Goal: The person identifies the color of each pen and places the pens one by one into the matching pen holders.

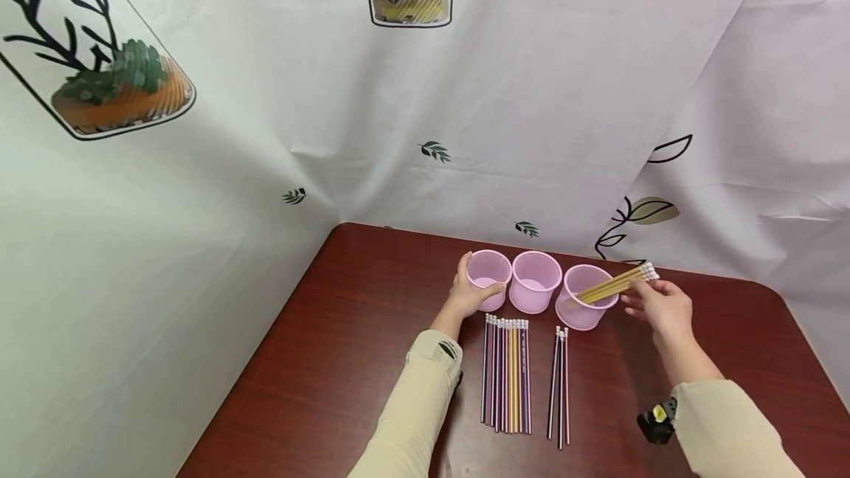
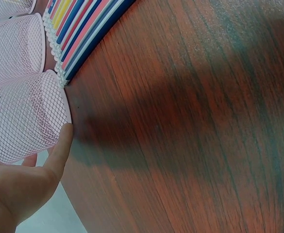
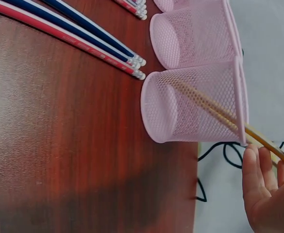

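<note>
Three pink mesh pencil cups stand side by side at the back of the table. My left hand [image 1: 463, 293] holds the left cup [image 1: 491, 304], its thumb across the near side and its fingers around the outer side; the left wrist view shows the hand [image 2: 25, 187] against the mesh [image 2: 25, 121]. With my right hand [image 1: 666, 312] I pinch several yellow pencils [image 1: 612, 286] near their eraser ends. They slant down into the right cup [image 1: 576, 318], lower ends inside it, as seen through the mesh in the right wrist view. The middle cup [image 1: 531, 302] is untouched.
A row of several striped and yellow pencils [image 1: 506, 378] lies in front of the left and middle cups. A smaller group of pencils [image 1: 559, 389] lies to its right. The reddish-brown table [image 1: 312, 360] meets a white printed cloth [image 1: 465, 183] behind.
</note>
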Demonstrator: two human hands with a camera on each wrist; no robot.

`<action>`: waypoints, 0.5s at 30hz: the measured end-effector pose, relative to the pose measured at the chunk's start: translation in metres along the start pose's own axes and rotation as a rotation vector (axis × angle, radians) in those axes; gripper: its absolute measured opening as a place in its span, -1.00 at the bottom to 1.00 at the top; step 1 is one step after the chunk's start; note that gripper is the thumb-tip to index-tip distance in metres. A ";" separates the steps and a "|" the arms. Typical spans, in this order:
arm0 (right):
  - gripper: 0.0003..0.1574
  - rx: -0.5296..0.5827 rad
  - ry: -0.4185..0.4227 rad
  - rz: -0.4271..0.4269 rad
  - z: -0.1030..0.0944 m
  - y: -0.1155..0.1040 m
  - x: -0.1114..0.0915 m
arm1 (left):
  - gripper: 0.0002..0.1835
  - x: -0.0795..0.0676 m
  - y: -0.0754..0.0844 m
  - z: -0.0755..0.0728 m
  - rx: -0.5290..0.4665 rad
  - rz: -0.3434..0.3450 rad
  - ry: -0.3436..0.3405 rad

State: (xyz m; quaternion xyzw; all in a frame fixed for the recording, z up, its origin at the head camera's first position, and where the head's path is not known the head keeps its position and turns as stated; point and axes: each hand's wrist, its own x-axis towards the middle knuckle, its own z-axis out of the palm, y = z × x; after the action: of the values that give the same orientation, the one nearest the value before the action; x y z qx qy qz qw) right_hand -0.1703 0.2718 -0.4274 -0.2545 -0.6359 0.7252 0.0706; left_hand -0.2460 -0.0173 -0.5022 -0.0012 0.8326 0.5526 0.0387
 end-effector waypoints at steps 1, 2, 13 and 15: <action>-0.76 0.007 0.003 0.005 -0.001 0.001 0.000 | 0.02 0.000 0.000 0.000 0.001 0.000 0.000; -0.76 0.017 0.005 0.009 -0.001 0.002 0.001 | 0.02 0.000 0.000 0.000 0.002 -0.001 0.000; -0.75 0.066 -0.003 0.022 -0.005 0.004 0.005 | 0.02 0.001 -0.001 0.001 0.012 0.005 0.006; -0.77 0.051 0.002 0.014 -0.004 0.005 0.005 | 0.02 0.001 -0.002 0.001 0.012 0.001 0.007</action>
State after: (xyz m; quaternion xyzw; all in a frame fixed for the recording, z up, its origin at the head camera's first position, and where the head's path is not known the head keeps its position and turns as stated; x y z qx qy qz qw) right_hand -0.1719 0.2767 -0.4337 -0.2580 -0.6154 0.7413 0.0725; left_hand -0.2470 -0.0173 -0.5041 -0.0022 0.8359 0.5478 0.0356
